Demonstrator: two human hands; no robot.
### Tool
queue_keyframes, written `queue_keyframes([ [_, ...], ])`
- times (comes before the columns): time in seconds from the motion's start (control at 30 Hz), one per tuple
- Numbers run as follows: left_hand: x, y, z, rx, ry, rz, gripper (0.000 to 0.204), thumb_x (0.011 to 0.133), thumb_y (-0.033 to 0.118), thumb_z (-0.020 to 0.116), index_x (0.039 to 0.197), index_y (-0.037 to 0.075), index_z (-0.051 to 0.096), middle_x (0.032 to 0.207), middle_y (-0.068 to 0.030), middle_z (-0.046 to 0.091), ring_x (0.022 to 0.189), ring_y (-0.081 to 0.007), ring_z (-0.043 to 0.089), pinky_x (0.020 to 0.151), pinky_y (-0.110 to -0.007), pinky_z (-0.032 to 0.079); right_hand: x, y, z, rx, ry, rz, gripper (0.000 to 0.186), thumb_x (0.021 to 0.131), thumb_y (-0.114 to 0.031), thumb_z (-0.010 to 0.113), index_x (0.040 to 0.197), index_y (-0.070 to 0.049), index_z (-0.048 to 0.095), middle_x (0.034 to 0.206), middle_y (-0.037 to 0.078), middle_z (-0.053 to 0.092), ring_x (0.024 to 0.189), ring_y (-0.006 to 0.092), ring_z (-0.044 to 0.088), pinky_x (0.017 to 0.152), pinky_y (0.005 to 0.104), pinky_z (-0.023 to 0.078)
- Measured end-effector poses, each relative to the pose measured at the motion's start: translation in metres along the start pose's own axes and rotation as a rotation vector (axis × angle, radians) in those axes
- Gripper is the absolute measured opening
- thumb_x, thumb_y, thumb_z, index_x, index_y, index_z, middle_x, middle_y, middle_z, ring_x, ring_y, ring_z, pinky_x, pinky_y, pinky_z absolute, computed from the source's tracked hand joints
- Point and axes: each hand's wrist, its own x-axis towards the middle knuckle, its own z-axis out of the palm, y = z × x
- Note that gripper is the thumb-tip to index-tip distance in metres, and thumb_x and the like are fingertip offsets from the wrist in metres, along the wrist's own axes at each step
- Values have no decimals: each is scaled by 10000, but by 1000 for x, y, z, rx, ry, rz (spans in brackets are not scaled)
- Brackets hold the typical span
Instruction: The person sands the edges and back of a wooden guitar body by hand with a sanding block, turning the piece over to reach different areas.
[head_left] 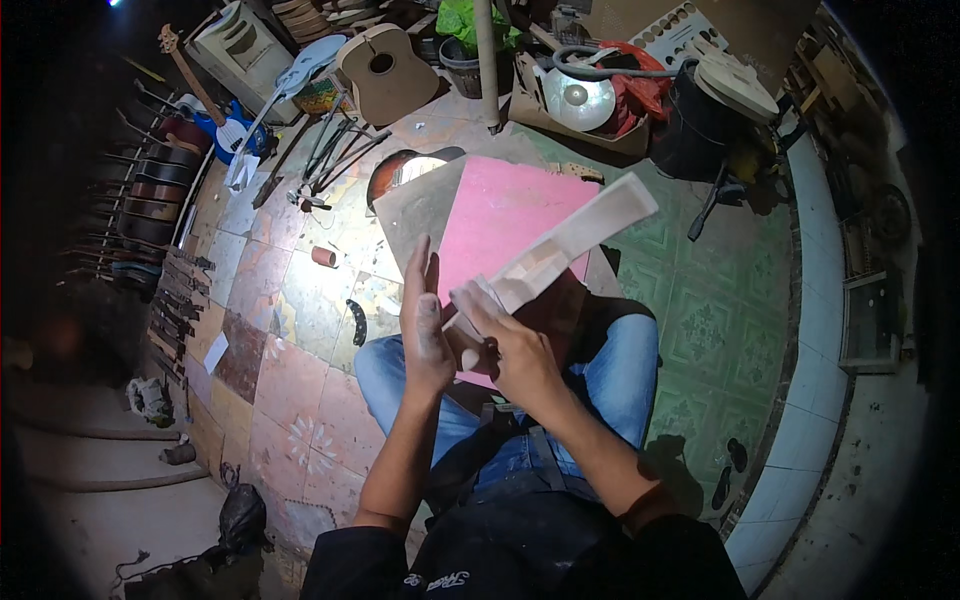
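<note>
A long, pale wooden piece (610, 210), with a blocky carved part along it, slants up to the right over the pink board (500, 210). My right hand (505, 350) has its fingers closed over the near end of this piece, where a small pale flat item under them is too hidden to name. My left hand (428, 320) is upright beside that end, fingers stretched out and pale with dust; whether it touches the wood is unclear. The board rests on a grey sheet (415, 215) above my bent legs.
A sunburst guitar body (390, 175) lies behind the sheets. Tools (325, 160), an acoustic guitar body (385, 80), buckets (690, 130) and a cardboard box (540, 120) crowd the back. Racked guitars (160, 200) line the left. A small cylinder (323, 257) and black curved piece (357, 320) lie on the tiles.
</note>
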Motion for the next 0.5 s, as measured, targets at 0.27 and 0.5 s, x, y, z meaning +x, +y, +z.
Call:
queue_keyframes([
  [0.27,12,1,-10,-3,25,-6,945,956,758,417,1629,119,240,1684,-133,232,1546,-364,230,1120,-538,412,6,1,6,-52,24,-21,669,829,100,496,1487,-18,487,1519,268,466,1376,407,490,1129,406,433],
  [0.5,16,-1,-15,-8,1,-42,966,946,795,366,1634,132,228,1689,-131,221,1552,-358,220,1128,-545,382,-6,4,15,89,69,-67,645,833,99,516,1455,-73,538,1493,249,489,1333,421,511,1060,444,495],
])
